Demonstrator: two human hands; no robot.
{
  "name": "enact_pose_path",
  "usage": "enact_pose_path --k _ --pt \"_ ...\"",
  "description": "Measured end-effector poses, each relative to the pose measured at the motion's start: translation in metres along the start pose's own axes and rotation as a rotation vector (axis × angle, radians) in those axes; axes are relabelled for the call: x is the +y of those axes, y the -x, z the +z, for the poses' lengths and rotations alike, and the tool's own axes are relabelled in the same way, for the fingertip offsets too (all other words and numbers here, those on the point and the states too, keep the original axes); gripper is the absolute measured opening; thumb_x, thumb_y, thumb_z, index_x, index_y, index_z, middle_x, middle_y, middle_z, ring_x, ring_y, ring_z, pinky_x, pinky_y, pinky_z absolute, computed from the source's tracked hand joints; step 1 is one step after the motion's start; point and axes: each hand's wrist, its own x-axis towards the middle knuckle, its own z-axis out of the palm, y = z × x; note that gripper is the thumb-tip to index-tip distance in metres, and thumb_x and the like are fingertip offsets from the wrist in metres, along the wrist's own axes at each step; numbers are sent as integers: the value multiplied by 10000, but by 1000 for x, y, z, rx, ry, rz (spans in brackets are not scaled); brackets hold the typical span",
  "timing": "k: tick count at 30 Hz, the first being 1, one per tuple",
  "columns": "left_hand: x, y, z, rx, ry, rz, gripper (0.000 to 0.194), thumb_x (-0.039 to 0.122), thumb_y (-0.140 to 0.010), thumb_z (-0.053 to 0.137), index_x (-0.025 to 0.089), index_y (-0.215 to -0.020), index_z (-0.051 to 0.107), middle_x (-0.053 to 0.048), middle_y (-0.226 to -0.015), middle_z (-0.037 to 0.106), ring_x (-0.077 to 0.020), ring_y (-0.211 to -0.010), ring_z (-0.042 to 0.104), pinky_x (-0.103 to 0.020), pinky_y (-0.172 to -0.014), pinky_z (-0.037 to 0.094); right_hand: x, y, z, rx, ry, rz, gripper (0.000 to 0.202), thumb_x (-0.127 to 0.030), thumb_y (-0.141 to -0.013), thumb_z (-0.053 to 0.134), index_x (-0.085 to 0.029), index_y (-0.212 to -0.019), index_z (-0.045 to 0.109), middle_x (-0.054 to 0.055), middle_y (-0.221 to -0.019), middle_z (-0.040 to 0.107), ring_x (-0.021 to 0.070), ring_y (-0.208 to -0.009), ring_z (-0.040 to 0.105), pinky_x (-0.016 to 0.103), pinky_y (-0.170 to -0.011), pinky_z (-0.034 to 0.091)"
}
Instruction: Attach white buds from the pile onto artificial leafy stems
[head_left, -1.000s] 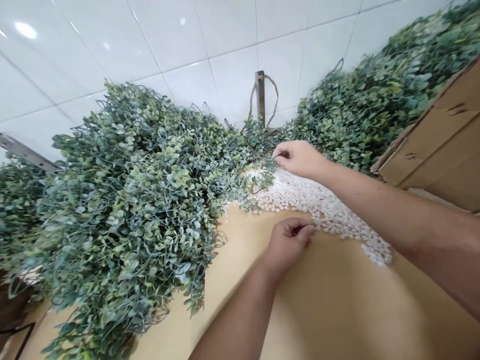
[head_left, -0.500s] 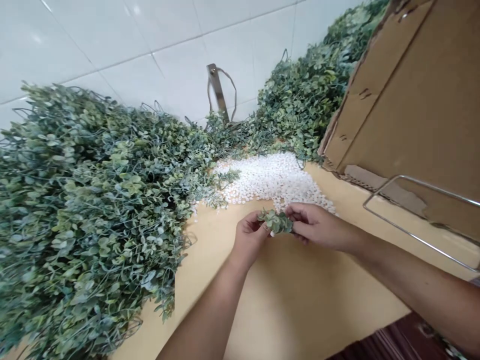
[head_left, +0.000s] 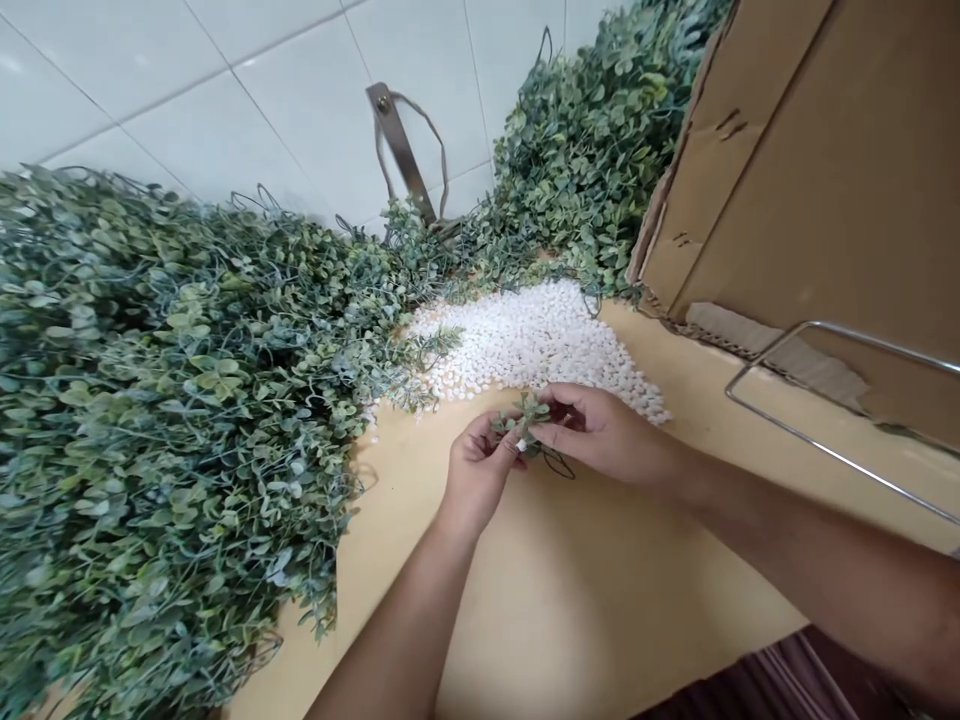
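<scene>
Both hands meet over the tan tabletop around a small artificial leaf sprig point(head_left: 531, 408). My left hand point(head_left: 478, 460) pinches it from the left, with a small white piece point(head_left: 521, 445) showing at the thumb tip. My right hand point(head_left: 592, 430) grips the sprig from the right, fingers and thumb closed on it. A dark thin loop point(head_left: 559, 463) hangs below the right thumb. Just beyond the hands lies a spread of small white pieces point(head_left: 525, 335), their exact kind too small to tell.
A large heap of artificial greenery point(head_left: 187, 400) covers the left side, and another pile point(head_left: 577, 150) stands at the back. A cardboard box point(head_left: 810, 180) rises on the right, with a bent metal wire frame point(head_left: 780, 420) before it. A strap-like holder point(head_left: 405, 150) leans by the tiled wall point(head_left: 300, 60).
The right hand has moved in closer to the left hand, and the sprig is turned, its leaves pointing more upward. A dark loop now shows below. The camera view has shifted slightly.
</scene>
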Motion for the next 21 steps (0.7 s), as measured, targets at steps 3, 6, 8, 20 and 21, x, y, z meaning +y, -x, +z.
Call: enact_pose_path --k 3,6,8,20,21 --pt "-3 1 -5 63 -51 58 408 390 -612 747 160 -925 621 0 -716 626 -93 -601 563 -215 -564 474 6 -1 0 32 -51 15 146 -312 -781 538 -166 -784 530 3 -729 547 129 -685 508 254 -625 411" --pt "0 5 -13 163 -243 297 351 317 -692 696 195 -1011 618 -45 -920 602 -130 -803 574 -241 -674 486 7 -1 -2 70 -49 27 153 -319 -779 555 -172 -759 518 -13 -697 512 118 -654 477 249 -614 389" --pt "4 8 -16 152 -426 470 303 261 -696 691 208 -990 642 -59 -961 583 -152 -871 555 -257 -708 483 6 -1 -3 85 -61 21 145 -311 -778 555 -177 -741 514 -23 -666 483 114 -634 456 240 -589 367" --pt "4 11 -8 16 -542 438 42 176 -739 634 171 -729 674 -20 -679 628 -116 -627 562 -224 -610 455 4 4 4 119 -33 -29 103 -186 -751 450 -180 -653 478 -15 -674 434 122 -662 427 256 -606 353" --pt "5 12 -9 34 -489 388 40 196 -739 640 168 -734 668 -17 -666 630 -116 -623 571 -224 -610 459 4 4 5 131 -41 -23 94 -184 -748 451 -180 -657 478 -7 -695 451 128 -686 444 261 -624 363"
